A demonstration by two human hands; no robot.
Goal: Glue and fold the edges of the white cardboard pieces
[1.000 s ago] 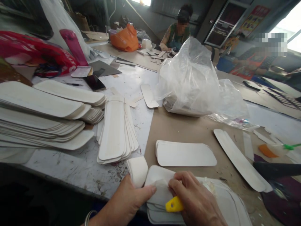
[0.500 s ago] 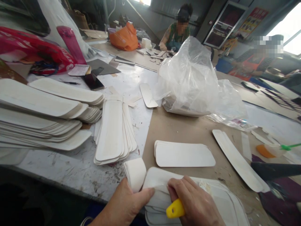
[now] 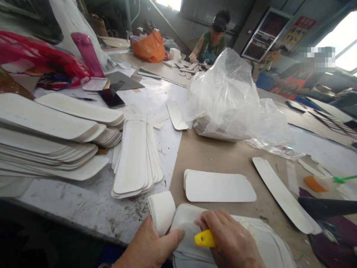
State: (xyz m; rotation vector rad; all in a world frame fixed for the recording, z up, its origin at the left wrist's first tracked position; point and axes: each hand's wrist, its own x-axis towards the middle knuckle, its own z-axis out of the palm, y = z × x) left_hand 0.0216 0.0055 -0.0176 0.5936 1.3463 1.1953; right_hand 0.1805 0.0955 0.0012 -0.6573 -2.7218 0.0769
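My right hand (image 3: 231, 238) is closed around a yellow-handled brush (image 3: 205, 238). Most of its head is hidden by the hand, though a ragged cream clump shows beyond the knuckles. Beneath lies a fanned stack of white rounded panels (image 3: 186, 216) at the table's front edge. My left hand (image 3: 156, 242) grips a small bundle of white strips (image 3: 162, 210), bent upward, with the thumb reaching over the panels' left end. Just behind sits a short pile of white panels (image 3: 220, 187).
Fanned white panels (image 3: 130, 156) and taller piles (image 3: 41, 137) fill the left. A clear plastic bag (image 3: 223, 100) stands mid-table. At right are a long curved panel (image 3: 281, 193) and an orange-tipped, green-handled item (image 3: 316, 184). A phone (image 3: 112, 97) lies back left. Two people work across the table.
The view has shifted slightly, so things on the table appear a little lower. My right hand and the brush handle have moved slightly left relative to the panels. Both hands keep their hold.
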